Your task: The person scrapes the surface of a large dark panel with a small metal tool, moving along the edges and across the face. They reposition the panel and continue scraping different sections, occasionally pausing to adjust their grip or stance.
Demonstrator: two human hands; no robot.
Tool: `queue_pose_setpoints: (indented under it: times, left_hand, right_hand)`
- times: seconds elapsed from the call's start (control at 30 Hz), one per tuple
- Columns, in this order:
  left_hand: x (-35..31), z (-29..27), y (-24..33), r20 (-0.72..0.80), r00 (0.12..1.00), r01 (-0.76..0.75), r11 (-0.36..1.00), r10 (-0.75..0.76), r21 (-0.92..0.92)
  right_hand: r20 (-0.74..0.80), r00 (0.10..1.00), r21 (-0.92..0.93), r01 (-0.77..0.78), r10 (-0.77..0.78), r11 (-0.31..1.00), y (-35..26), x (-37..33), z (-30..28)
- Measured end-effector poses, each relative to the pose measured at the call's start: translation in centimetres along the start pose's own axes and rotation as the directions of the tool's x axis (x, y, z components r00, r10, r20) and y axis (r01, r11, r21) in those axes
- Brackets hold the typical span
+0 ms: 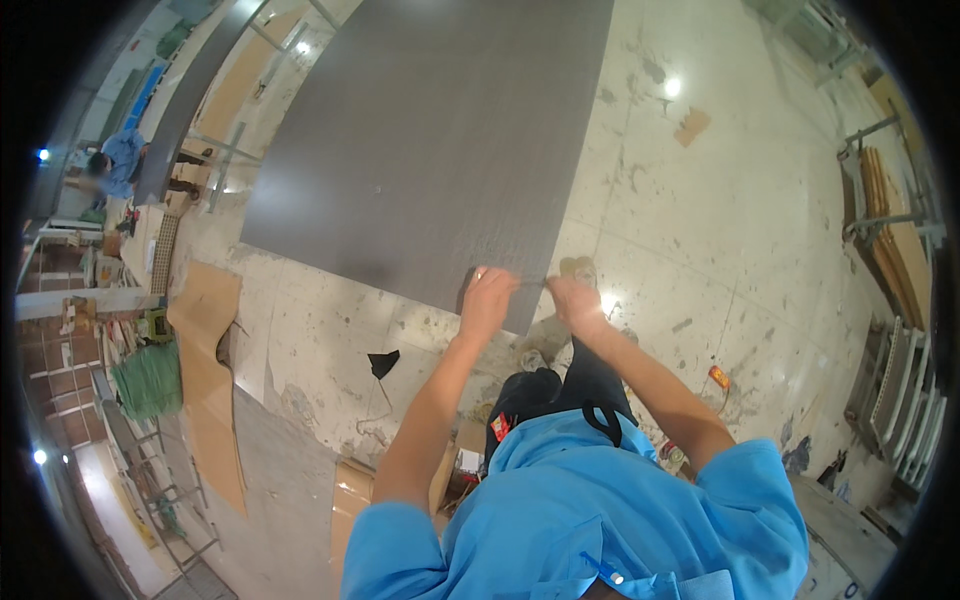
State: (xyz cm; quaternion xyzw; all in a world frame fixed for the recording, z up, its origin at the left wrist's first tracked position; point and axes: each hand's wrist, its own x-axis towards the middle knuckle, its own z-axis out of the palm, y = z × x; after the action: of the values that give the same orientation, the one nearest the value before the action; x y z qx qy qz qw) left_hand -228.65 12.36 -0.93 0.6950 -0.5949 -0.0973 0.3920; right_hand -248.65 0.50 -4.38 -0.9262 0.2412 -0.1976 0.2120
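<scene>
A large dark grey panel (pixel 420 140) stretches away in front of me, with its near corner close to my feet. Over its near edge my left hand (pixel 487 298) is closed, fingers pinched together. To the right, just beyond the panel's side edge, my right hand (pixel 575 302) is closed too. Between the two hands runs a short, thin dark strip (pixel 532 282), its ends hidden in my fingers. Its exact kind is too small to make out.
A brown cardboard sheet (pixel 205 370) and a green bundle (pixel 148 382) lie at left. Another person (pixel 122 160) in blue is at the far left. A small black piece (pixel 382 363) and an orange tape measure (pixel 718 377) rest on the floor. Racked boards (pixel 893 240) stand right.
</scene>
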Motion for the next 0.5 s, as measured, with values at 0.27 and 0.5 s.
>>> queue_pose_setpoints:
  times: [0.27,0.5]
  left_hand:
    - [-15.6,-6.3,2.7,0.28,0.958,0.055,0.998,-0.057,0.015]
    - [-11.2,-5.8,5.5,0.035,0.99,0.129,0.981,-0.135,0.146]
  right_hand:
    - [0.439,0.882,0.234,0.072,-0.172,0.97,-11.1,-11.6,-0.1]
    - [0.299,0.941,0.263,0.079,-0.159,0.962,-6.8,-5.4,-2.3]
